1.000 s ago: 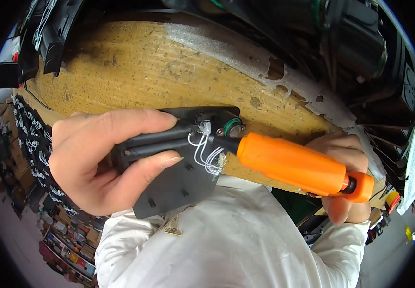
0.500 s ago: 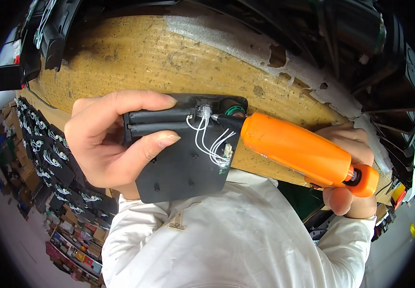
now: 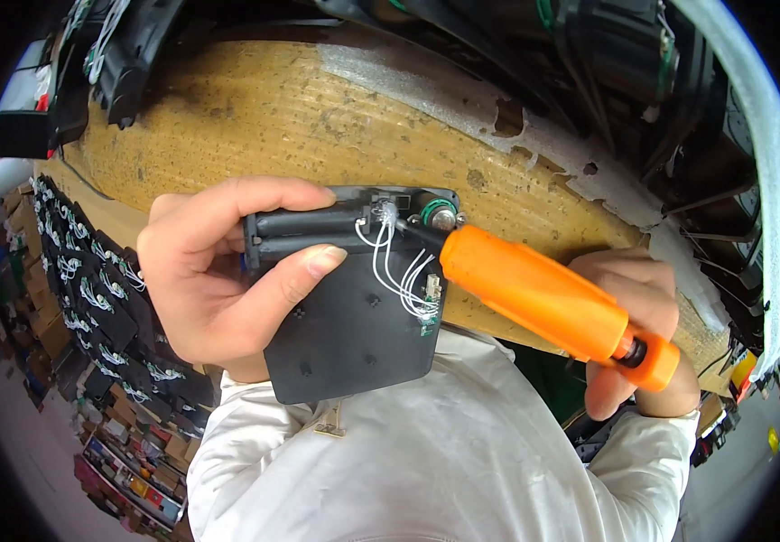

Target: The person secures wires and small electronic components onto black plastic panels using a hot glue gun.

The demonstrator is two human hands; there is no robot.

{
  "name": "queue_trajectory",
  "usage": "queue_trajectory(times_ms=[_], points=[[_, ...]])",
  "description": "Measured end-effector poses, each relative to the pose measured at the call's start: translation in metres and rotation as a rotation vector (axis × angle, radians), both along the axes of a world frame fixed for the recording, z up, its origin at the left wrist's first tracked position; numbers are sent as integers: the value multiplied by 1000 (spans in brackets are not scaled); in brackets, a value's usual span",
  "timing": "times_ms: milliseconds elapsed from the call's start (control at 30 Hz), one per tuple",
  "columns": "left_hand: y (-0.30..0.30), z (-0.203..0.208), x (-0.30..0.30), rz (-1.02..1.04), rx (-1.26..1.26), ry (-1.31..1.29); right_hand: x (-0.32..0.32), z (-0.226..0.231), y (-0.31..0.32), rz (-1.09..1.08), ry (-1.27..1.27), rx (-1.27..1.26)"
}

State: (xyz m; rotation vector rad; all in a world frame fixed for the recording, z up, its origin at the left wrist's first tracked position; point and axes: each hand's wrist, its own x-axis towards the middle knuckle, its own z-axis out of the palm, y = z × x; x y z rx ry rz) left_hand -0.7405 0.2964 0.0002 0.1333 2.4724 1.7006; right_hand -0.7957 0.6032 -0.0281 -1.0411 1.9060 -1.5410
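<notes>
My left hand [image 3: 205,289] grips a black plastic housing [image 3: 345,348] at its left end, thumb on the inner face and fingers over the far edge. Two black tubular ridges run along its far side. Thin white wires [image 3: 381,262] loop from a clear whitish glue blob [image 3: 385,215] to a small green circuit board [image 3: 429,312]. A round metal part with a green ring [image 3: 441,215] sits in the far right corner. My right hand [image 3: 634,294] is closed around an orange hot glue gun [image 3: 530,289], partly hidden behind its body. The black nozzle reaches the glue blob or just beside it.
Beneath lies a worn, stained yellow-brown work surface [image 3: 255,117], with torn whitish foam [image 3: 426,99] along its far edge. Several black housings with white wires [image 3: 92,298] are laid out at left. Dark plastic parts [image 3: 589,81] crowd the far right.
The housing has shifted slightly nearer me. The glue gun has moved left and tilted more steeply, uncovering the round metal part. Both grips are unchanged.
</notes>
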Motion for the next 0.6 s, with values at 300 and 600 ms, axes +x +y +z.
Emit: queue_trajectory(times_ms=[300, 600], points=[[4, -4, 17, 135, -176, 311, 41, -5, 8, -302, 194, 116], [-145, 44, 142, 656, -87, 220, 30, -35, 35, -479, -383, -192]])
